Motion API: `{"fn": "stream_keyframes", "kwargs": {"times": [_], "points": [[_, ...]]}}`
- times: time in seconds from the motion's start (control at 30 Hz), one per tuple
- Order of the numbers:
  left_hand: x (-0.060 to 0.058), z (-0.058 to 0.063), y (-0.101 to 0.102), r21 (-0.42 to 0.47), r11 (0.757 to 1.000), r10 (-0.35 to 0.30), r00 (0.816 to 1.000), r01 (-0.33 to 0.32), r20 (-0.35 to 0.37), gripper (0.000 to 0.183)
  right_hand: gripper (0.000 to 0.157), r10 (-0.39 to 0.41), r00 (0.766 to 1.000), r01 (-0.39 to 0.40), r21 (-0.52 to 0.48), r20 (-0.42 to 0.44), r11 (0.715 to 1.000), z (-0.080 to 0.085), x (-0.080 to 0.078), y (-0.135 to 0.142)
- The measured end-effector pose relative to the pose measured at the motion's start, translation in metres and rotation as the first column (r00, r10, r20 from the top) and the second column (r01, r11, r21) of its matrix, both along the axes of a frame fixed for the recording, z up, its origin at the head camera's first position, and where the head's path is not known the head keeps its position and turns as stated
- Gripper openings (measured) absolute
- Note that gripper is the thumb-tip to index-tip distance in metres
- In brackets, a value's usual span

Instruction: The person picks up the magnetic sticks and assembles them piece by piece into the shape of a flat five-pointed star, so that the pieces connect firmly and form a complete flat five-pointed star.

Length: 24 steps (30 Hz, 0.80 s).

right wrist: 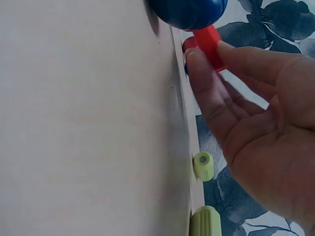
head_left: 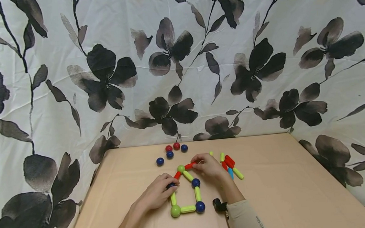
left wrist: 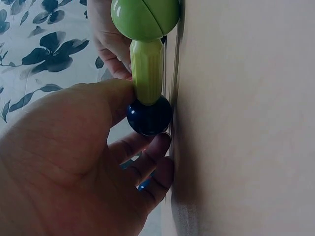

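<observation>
Blue ball (head_left: pixel 170 186) part-hid, prob. by L fingers (head_left: pixel 170 180).

A pale tan bench (head_left: pixel 282 191) is carrying a five-sided frame (head_left: pixel 188 209) of yellow-green and red rods (head_left: pixel 197 194) joined by green and blue balls (head_left: pixel 175 211); beyond it, three loose blue balls (head_left: pixel 160 161) and two loose red balls (head_left: pixel 168 148) are lying near the back edge, and a cluster (head_left: pixel 229 161) of red, yellow-green and blue rods is resting to the right

A creased white cloth (head_left: pixel 199 80) with grey-black flowers (head_left: pixel 106 80) hangs behind 1 light-tan tabletop (head_left: pixel 291 187).
</observation>
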<state>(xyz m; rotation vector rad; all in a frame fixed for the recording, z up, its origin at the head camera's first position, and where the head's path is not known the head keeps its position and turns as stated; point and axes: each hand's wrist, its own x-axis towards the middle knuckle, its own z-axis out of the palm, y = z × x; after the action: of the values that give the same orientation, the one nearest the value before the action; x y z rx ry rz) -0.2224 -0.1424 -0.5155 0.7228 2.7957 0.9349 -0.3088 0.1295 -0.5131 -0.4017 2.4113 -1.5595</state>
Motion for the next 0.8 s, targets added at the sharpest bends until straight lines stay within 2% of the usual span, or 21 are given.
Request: {"fn": "stream_keyframes", "kwargs": {"times": [0.1,0.27,0.5,0.8], "points": [[-0.0008,-0.0009,-0.0007,0.001,1.0,-0.001,1.0,0.001,-0.002,0.023,0.015,-0.004,0.999,0.005,-0.022,0.036,1.0,-0.0016,-0.0003,-0.0005],[-0.0019,-0.0025,-0.0004,0.004,1.0,-0.002,1.0,0.002,-0.003,0.023,0.018,-0.025,0.999,0.026,-0.02,0.045,0.999,-0.0018,0.0006,-0.0013],[-0.0019,-0.0028,0.0001,0.002,1.0,-0.001,1.0,0.001,-0.004,0.023,0.022,-0.037,0.999,0.036,0.028,0.013,0.999,-0.003,0.0021,-0.0016],[-0.0006,-0.0012,0.001,-0.001,1.0,0.003,1.0,-0.003,-0.009,0.023,0.021,-0.028,1.0,0.028,0.003,0.012,1.0,-0.0047,0.001,-0.0015]]}}
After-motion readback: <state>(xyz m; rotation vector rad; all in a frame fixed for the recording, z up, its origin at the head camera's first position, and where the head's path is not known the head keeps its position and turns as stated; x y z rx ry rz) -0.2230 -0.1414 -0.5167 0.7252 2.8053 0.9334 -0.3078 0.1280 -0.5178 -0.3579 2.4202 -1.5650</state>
